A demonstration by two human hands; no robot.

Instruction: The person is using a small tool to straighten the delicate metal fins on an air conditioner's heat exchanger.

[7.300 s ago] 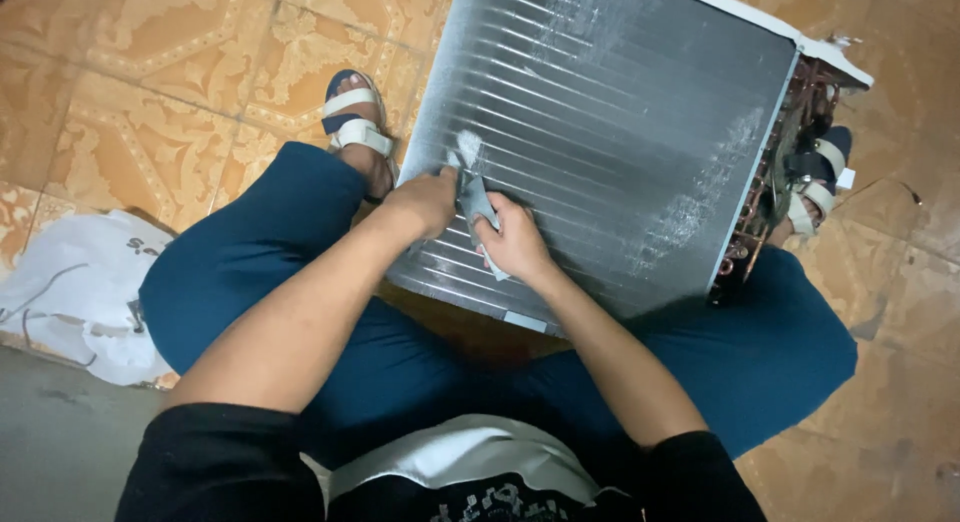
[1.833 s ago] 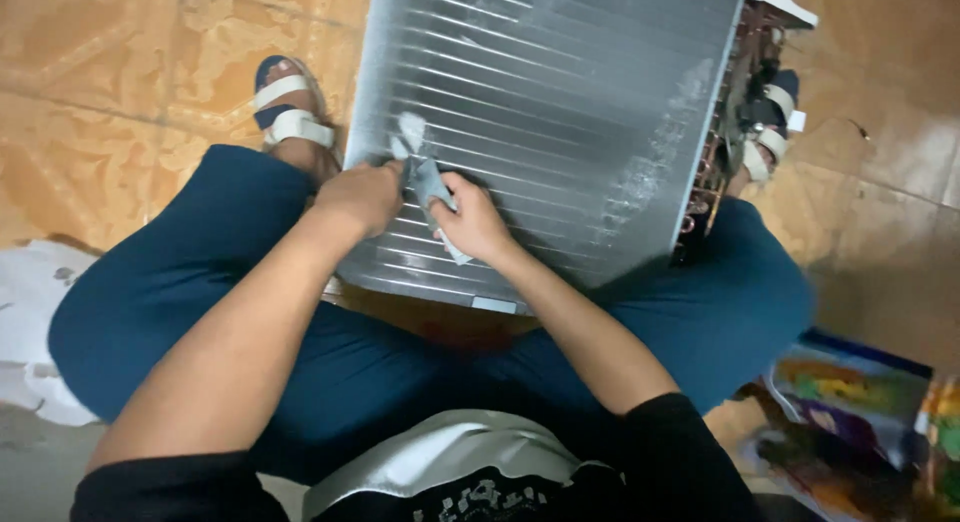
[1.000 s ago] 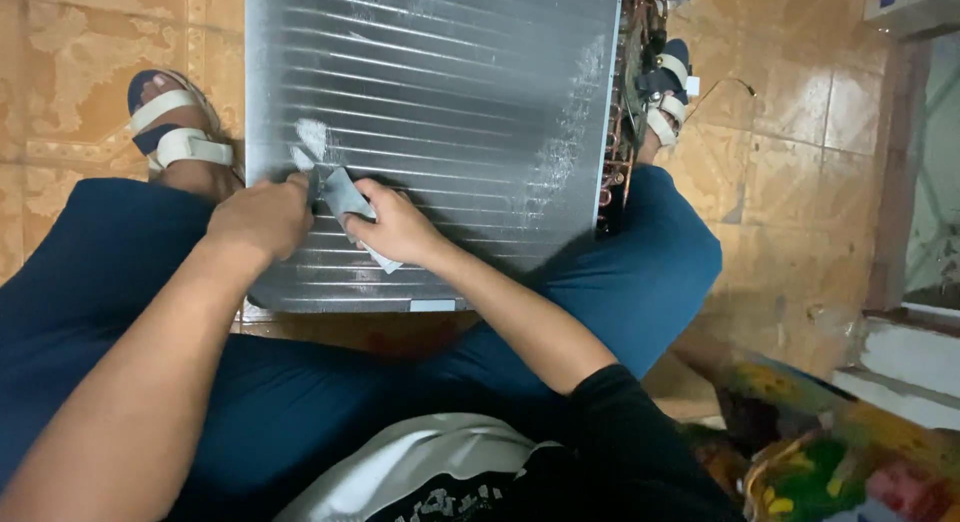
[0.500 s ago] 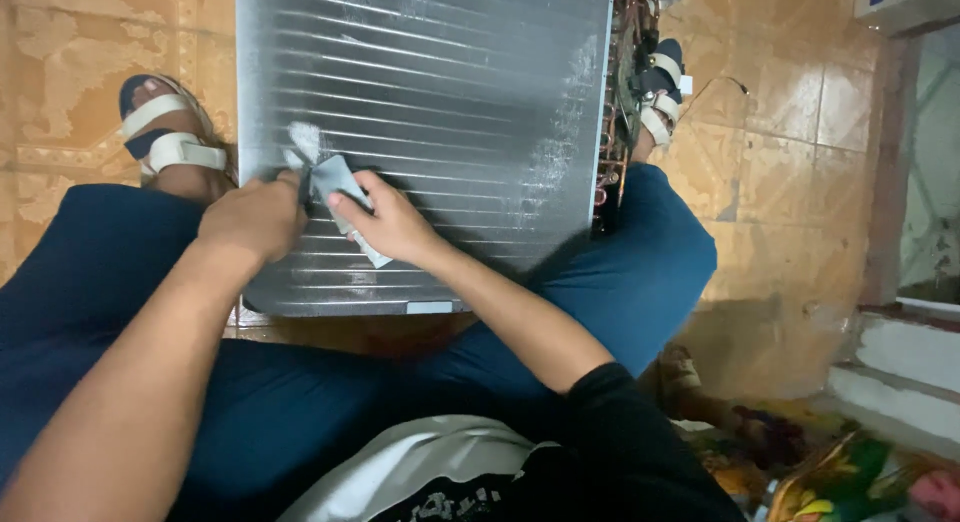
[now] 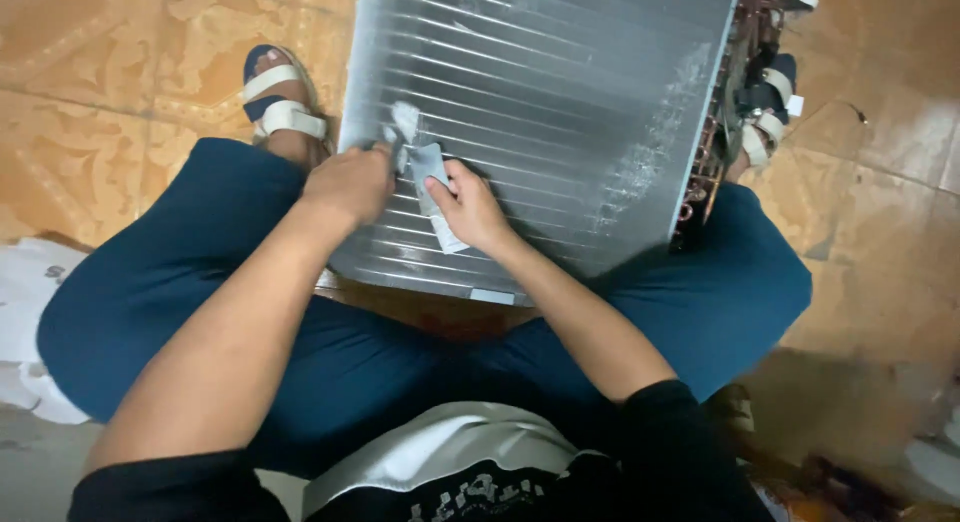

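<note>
A large finned metal coil panel (image 5: 560, 92) leans between my legs, its grey fins facing me. My left hand (image 5: 350, 182) and my right hand (image 5: 468, 210) meet at its lower left part. Both pinch a small pale grey cloth (image 5: 428, 177) pressed against the fins. A white tuft of the cloth (image 5: 404, 120) sticks up above my left hand. Copper tube bends (image 5: 715, 152) run down the panel's right edge.
I sit with blue trousers and sandalled feet, one (image 5: 278, 102) left of the panel, one (image 5: 770, 102) at its right. The floor is orange patterned tile (image 5: 120, 82). A white bag (image 5: 30, 322) lies at the far left. Dark clutter (image 5: 840, 477) sits at the lower right.
The view has swung back left, so the panel and hands sit further right in frame. My hands stay on the cloth at the same spot on the fins.
</note>
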